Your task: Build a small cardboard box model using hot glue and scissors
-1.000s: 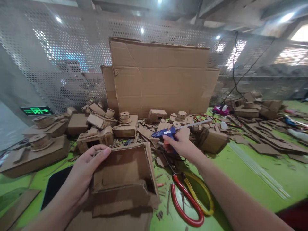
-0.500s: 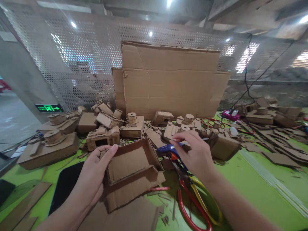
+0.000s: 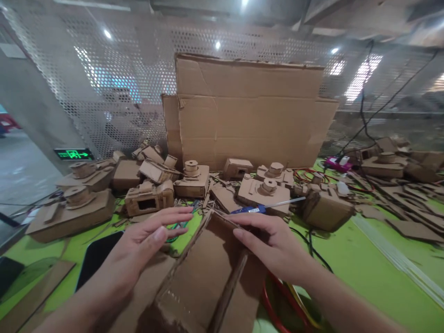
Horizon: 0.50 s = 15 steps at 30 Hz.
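Observation:
An open cardboard box with low walls is tilted lengthwise in front of me. My right hand grips its far right corner, thumb on the wall and fingers around the outside. To the left of the box, my left hand is open, its fingers stretched out and holding nothing. Just beyond my right hand lies a blue glue gun with a glue stick sticking out. Scissors with red and yellow handles lie partly hidden under my right forearm and the box.
Several cardboard camera models stand along the back of the green table, before a large cardboard sheet. A black tablet-like object lies at left. Glue sticks and cardboard scraps lie at right.
My right hand has left the glue gun area and taken hold of the box. The box has turned and come nearer. My left hand has let go of it and opened.

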Each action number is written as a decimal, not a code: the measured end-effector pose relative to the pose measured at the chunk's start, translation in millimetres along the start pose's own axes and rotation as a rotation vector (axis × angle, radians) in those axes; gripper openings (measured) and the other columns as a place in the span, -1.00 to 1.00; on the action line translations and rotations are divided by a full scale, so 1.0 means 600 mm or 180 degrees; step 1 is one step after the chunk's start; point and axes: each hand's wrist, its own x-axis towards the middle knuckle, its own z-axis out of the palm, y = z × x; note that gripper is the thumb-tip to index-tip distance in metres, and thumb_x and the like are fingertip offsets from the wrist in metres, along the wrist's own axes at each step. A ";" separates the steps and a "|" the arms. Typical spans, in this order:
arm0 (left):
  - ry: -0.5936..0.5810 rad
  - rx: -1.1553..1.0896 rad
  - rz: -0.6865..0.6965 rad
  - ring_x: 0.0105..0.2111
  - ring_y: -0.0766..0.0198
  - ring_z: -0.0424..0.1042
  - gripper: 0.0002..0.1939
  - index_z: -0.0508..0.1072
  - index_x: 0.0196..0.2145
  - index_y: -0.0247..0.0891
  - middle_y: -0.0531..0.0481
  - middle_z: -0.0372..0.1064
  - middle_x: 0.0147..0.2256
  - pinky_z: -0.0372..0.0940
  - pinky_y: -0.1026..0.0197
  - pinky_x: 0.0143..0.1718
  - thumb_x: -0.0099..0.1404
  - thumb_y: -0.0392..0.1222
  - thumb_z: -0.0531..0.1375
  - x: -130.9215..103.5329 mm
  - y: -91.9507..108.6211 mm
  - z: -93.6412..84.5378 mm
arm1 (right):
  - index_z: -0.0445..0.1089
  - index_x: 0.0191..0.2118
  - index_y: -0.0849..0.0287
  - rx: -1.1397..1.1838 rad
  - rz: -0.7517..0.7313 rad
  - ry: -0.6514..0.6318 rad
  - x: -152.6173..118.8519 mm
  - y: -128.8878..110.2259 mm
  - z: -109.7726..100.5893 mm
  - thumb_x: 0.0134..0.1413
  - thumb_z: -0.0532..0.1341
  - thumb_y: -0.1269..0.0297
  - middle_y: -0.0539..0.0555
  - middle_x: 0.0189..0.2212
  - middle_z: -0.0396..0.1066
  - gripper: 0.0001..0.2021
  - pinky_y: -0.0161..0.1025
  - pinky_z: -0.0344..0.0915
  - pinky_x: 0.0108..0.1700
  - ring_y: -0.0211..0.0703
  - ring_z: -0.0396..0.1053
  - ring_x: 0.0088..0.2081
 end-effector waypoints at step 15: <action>-0.0780 0.1065 0.0375 0.31 -0.16 0.30 -0.70 0.69 -0.03 0.11 -0.11 0.39 0.28 0.09 -0.21 0.36 0.28 -0.06 0.34 -0.015 -0.022 0.012 | 0.61 0.06 -0.05 0.0096 -0.0503 -0.0349 -0.007 -0.012 0.007 0.29 0.27 0.34 0.01 -0.02 0.64 -0.70 -0.16 0.50 0.11 -0.08 0.58 0.01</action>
